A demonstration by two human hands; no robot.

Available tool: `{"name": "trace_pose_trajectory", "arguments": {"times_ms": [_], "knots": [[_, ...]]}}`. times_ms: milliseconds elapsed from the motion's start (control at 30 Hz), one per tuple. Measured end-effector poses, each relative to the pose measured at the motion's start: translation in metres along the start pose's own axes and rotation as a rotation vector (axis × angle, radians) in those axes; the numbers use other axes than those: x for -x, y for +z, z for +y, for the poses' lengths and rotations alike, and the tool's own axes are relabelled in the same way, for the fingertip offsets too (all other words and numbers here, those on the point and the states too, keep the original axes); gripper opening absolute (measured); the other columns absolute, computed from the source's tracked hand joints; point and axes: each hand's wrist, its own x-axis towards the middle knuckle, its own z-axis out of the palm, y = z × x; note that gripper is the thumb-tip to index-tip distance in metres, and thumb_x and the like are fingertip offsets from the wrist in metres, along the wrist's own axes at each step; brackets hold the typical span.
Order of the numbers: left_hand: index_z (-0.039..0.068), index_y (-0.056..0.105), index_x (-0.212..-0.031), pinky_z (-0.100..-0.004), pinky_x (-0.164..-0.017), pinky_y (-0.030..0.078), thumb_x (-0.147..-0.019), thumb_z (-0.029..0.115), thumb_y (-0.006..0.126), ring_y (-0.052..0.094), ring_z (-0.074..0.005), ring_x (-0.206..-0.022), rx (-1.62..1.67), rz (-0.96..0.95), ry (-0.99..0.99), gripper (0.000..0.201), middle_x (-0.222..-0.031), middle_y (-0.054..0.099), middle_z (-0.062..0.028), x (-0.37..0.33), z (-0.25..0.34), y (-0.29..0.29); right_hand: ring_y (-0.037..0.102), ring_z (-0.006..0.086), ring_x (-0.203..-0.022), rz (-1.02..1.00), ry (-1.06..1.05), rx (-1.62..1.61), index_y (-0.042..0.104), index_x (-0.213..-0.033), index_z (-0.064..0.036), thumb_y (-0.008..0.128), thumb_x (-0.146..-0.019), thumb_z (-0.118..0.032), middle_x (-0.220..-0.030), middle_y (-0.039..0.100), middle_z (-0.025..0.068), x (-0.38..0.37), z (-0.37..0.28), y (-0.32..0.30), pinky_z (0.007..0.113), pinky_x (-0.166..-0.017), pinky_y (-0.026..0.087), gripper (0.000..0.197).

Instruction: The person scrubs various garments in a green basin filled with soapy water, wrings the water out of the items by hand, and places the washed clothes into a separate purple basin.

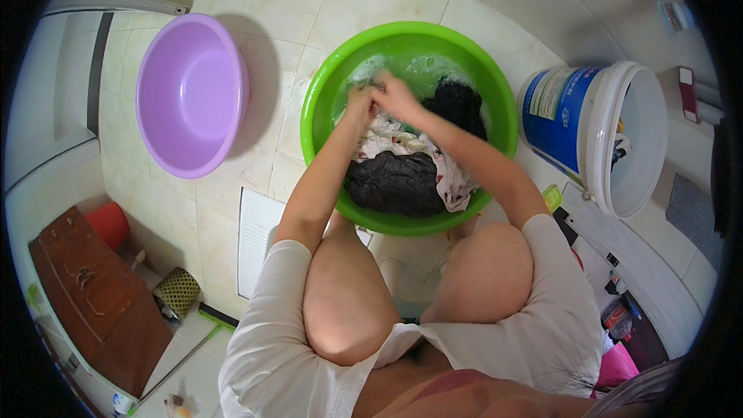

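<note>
A large green basin (309,120) in front of me holds sudsy water (424,66) and wet laundry. Both hands meet over its left far part, knuckles close together. My left hand (360,101) and my right hand (393,96) are closed on the upper end of a pale printed garment (455,186); the fingers are small and slightly blurred. That garment trails from under my hands toward the basin's near right side. A dark grey garment (396,184) is bunched at the near rim, and a black garment (458,105) lies at the right, partly behind my right forearm.
A purple basin (186,101) with nothing in it stands on the tiles at left. To the right is a white-and-blue bucket (569,120) with things inside. A brown cabinet (93,286), a patterned basket (177,292) and a green-handled squeegee (218,319) are at lower left.
</note>
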Motion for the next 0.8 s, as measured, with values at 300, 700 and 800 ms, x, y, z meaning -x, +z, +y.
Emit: {"name": "trace_pose_trajectory", "arguments": {"times_ms": [300,700,800], "knots": [[0.007,0.052,-0.093,-0.0244,-0.040,0.042,-0.089,0.038,0.046,0.052,-0.0152,-0.056,0.137,-0.317,-0.196,0.032,-0.076,0.056,-0.0069,0.017,0.003,0.005,0.059,0.0280,-0.057,0.013,-0.125,0.754,0.055,-0.072,-0.0104,0.053,-0.075,-0.018,-0.063,0.056,0.0129,-0.012,-0.016,-0.030,0.035,-0.048,0.047,0.009],[0.006,0.047,-0.090,-0.0233,-0.033,0.032,-0.088,0.042,0.046,0.042,-0.0140,-0.043,0.169,-0.025,-0.142,0.036,-0.065,0.050,-0.0075,-0.001,-0.004,-0.007,0.060,0.0340,-0.062,-0.104,0.096,0.776,0.056,-0.080,0.0001,0.045,-0.078,-0.008,-0.074,0.061,0.0180,-0.008,0.018,-0.019,0.042,-0.055,0.049,0.013],[0.003,0.049,-0.097,-0.0261,-0.036,0.036,-0.087,0.037,0.049,0.046,-0.0161,-0.048,0.060,0.031,0.070,0.036,-0.069,0.052,-0.0088,-0.003,-0.007,-0.005,0.059,0.0361,-0.065,-0.116,-0.083,0.654,0.055,-0.083,0.0052,0.047,-0.077,-0.006,-0.073,0.059,0.0233,0.001,0.037,-0.015,0.043,-0.056,0.048,0.015]]}}
